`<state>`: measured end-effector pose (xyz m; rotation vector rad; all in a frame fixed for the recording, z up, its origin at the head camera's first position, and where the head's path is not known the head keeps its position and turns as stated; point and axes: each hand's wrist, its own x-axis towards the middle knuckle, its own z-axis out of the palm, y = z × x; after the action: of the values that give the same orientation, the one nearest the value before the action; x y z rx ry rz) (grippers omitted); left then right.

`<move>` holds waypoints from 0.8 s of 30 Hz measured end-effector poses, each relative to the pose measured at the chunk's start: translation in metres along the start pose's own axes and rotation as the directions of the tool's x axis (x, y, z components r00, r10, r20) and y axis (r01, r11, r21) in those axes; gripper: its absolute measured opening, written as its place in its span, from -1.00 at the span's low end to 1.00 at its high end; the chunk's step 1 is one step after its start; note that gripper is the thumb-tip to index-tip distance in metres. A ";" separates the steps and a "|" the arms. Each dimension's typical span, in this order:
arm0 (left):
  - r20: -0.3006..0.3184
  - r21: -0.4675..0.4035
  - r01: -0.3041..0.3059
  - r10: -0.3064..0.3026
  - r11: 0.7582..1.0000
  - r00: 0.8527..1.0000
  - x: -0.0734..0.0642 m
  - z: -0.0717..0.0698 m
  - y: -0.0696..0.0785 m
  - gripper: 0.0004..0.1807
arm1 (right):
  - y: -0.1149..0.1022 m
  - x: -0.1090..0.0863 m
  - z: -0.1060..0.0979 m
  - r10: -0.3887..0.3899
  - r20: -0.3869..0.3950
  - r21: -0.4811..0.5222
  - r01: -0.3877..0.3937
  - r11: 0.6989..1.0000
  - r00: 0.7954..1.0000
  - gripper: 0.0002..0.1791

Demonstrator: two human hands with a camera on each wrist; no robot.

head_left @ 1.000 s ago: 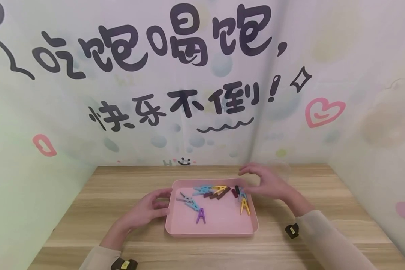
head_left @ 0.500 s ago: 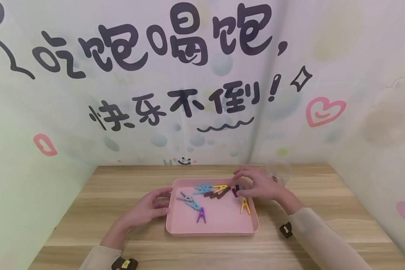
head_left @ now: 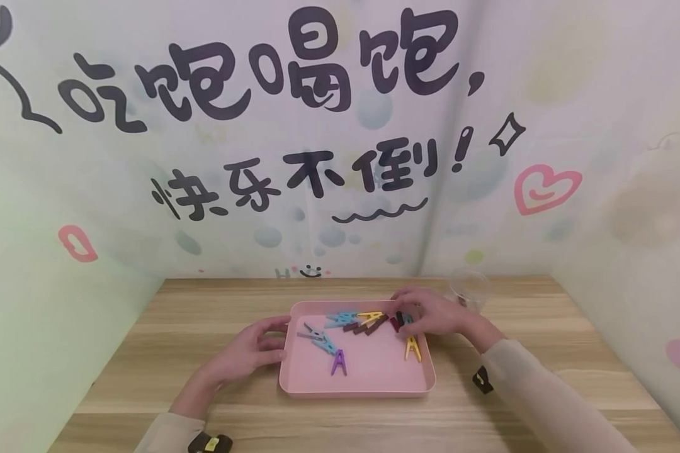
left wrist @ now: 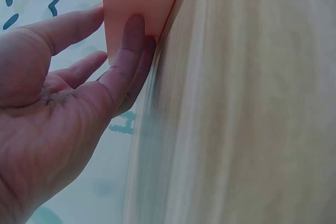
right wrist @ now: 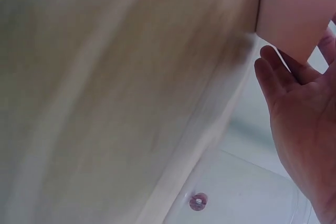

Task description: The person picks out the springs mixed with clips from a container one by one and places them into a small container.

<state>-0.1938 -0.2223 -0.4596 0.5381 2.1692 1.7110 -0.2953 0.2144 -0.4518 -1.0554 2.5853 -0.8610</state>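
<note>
A shallow pink tray (head_left: pixel 374 377) holds several clothespins: blue (head_left: pixel 340 319), yellow (head_left: pixel 412 348) and purple (head_left: pixel 338 362) ones, plus short dark brown pieces (head_left: pixel 376 324). My left hand (head_left: pixel 257 346) touches the tray's left wall from outside with fairly straight fingers, as the left wrist view shows too. Over the back right corner reaches my right hand (head_left: pixel 430 311). Its thumb and forefinger are apart inside the tray, around a partly covered blue clothespin (head_left: pixel 408 319). In the right wrist view, other fingers (right wrist: pixel 270 72) lie outside the pink wall; the thumb is hidden.
A clear plastic cup (head_left: pixel 469 286) stands behind the right hand, with a small reddish-brown thing (right wrist: pixel 198 201) in it. The wooden table (head_left: pixel 232 292) ends at a printed white backdrop (head_left: pixel 232 245), with side walls left and right.
My right hand has moved left and slightly down over the tray's back right corner, bringing the cup into clearer sight. The left hand stays against the tray.
</note>
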 end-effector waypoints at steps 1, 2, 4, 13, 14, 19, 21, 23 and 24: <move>0.001 -0.002 -0.002 0.002 1.000 1.000 0.000 0.000 0.000 -0.24 | 0.000 0.001 0.000 -0.006 0.011 -0.003 0.006 1.000 1.000 -0.60; 0.000 -0.003 -0.002 0.002 1.000 1.000 0.000 0.000 0.000 -0.24 | -0.001 0.001 0.000 -0.011 0.020 0.000 0.011 1.000 1.000 -0.59; 0.001 -0.004 -0.004 0.004 1.000 1.000 0.000 0.000 -0.001 -0.24 | -0.001 0.003 0.000 -0.023 0.033 -0.003 0.024 1.000 0.999 -0.60; 0.000 -0.004 0.006 -0.006 1.000 1.000 0.000 0.001 0.001 -0.24 | -0.001 0.009 0.001 -0.001 0.060 -0.014 0.002 1.000 0.998 -0.61; -0.001 -0.005 0.007 -0.007 1.000 1.000 0.000 0.001 0.001 -0.23 | -0.001 0.009 0.001 -0.001 0.060 -0.014 0.002 1.000 0.998 -0.63; -0.005 -0.007 0.003 -0.003 1.000 1.000 0.000 0.001 0.001 -0.23 | 0.000 0.009 0.001 0.014 0.063 -0.029 -0.012 1.000 0.998 -0.64; -0.004 -0.008 0.003 -0.003 1.000 1.000 0.000 0.001 0.001 -0.23 | 0.000 0.009 0.001 0.022 0.066 -0.038 -0.020 0.999 0.998 -0.63; -0.003 -0.007 0.004 -0.004 1.000 1.000 0.000 0.001 0.001 -0.23 | -0.001 0.010 0.000 0.030 0.069 -0.060 -0.026 0.998 0.997 -0.63; -0.003 -0.004 0.008 -0.008 1.000 1.000 0.000 0.001 0.002 -0.22 | -0.002 0.010 0.000 0.034 0.071 -0.072 -0.028 0.997 0.997 -0.63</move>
<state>-0.1933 -0.2211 -0.4582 0.5256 2.1672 1.7127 -0.3014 0.2064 -0.4510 -1.0424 2.5822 -0.7152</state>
